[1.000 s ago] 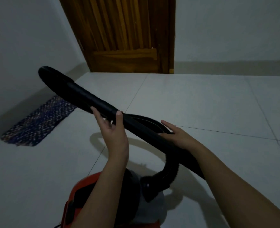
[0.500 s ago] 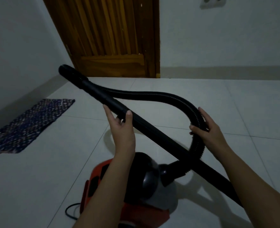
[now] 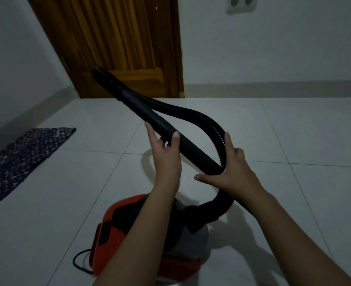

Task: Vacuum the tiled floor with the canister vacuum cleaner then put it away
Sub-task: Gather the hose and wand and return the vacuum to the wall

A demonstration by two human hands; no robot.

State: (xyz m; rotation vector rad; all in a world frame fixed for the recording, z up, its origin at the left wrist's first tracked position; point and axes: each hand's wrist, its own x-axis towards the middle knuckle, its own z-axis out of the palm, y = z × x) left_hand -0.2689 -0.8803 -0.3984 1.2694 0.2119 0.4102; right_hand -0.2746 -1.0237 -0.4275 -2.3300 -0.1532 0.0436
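Note:
A red and black canister vacuum stands on the white tiled floor below my arms. Its black ribbed hose rises from the canister's front, loops up to the right and bends back to the left. A black rigid wand slants from upper left to lower right across the loop. My left hand grips the wand near its middle, thumb and fingers around it. My right hand presses the hose loop against the wand where they cross, fingers wrapped over both.
A brown wooden door closes the far wall, with a double socket on the wall to its right. A dark blue woven mat lies on the floor at the left wall. A black cable curls by the canister's left side.
The wand's far end has swung right and up, now over the door. My right hand has moved left, bringing the hose loop against the wand.

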